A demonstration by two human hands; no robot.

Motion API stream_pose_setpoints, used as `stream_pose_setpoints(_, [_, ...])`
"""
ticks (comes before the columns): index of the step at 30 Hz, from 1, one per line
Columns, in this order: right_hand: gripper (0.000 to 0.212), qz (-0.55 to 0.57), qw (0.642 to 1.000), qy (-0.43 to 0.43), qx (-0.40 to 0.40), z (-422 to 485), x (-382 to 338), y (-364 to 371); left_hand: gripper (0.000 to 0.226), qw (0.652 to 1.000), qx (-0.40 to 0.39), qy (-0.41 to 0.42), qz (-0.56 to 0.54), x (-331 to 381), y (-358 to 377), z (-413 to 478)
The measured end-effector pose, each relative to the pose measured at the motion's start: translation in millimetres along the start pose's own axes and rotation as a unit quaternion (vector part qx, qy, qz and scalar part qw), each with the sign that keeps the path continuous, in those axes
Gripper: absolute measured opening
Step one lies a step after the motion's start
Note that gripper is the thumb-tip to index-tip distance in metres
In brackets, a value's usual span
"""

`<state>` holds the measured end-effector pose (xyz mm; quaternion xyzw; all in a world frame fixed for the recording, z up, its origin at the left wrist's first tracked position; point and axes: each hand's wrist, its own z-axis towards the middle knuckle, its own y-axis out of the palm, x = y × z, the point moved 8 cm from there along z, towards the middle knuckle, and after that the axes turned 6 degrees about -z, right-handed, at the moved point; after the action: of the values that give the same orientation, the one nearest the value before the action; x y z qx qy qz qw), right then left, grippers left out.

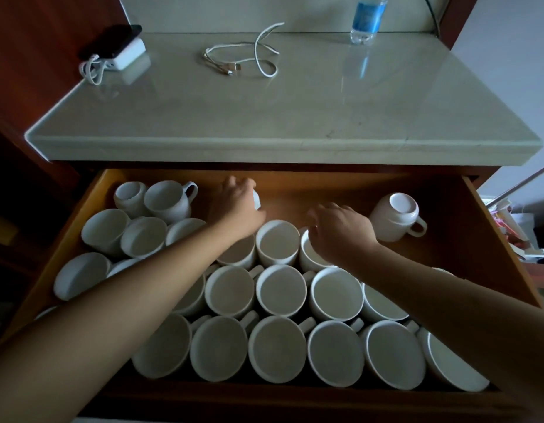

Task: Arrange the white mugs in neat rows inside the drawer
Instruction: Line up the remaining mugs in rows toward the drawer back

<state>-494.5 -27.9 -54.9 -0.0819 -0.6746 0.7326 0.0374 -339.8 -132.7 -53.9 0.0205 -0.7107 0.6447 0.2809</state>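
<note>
An open wooden drawer (465, 227) holds several white mugs. Upright mugs stand in close rows at the front, such as one (281, 290) in the middle. My left hand (234, 206) reaches to the back of the drawer and closes around a white mug (256, 199) that is mostly hidden behind it. My right hand (340, 230) hovers with fingers spread over the rim of an upright mug (310, 254). An upside-down mug (395, 216) stands alone at the back right. Two mugs (170, 201) sit at the back left.
A pale stone countertop (279, 117) overhangs the drawer's back. On it lie a white cable (243, 56), a charger with a dark phone (124, 53) and a water bottle (366, 19). Bare drawer floor shows at the back centre and right.
</note>
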Motion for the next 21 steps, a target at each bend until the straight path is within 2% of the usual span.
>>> stream_pose_setpoints(4, [0.026, 0.029, 1.000, -0.001, -0.011, 9, -22, 3, 0.067, 0.992, -0.059, -0.104, 0.050, -21, 8, 18])
stream_pose_setpoints(7, [0.033, 0.048, 0.999, 0.013, -0.021, 11, -25, 5, 0.082, 0.986, -0.104, -0.129, 0.037, -27, 23, 30])
stream_pose_setpoints(9, [0.034, 0.052, 0.998, 0.025, -0.026, 9, -22, 5, 0.075, 0.987, -0.097, -0.125, 0.023, -28, 25, 34])
stream_pose_setpoints(12, [0.028, 0.057, 0.997, 0.049, -0.020, 4, -10, 3, 0.062, 0.994, -0.068, -0.079, 0.011, -21, 22, 33])
stream_pose_setpoints(16, [0.027, 0.054, 0.996, 0.077, -0.004, -6, 20, -7, 0.061, 1.000, -0.026, 0.009, 0.014, 5, 8, 19])
stream_pose_setpoints(21, [0.038, -0.048, 0.988, 0.144, 0.019, -19, 89, -28, 0.058, 0.991, 0.030, 0.117, 0.052, 49, -5, 5])
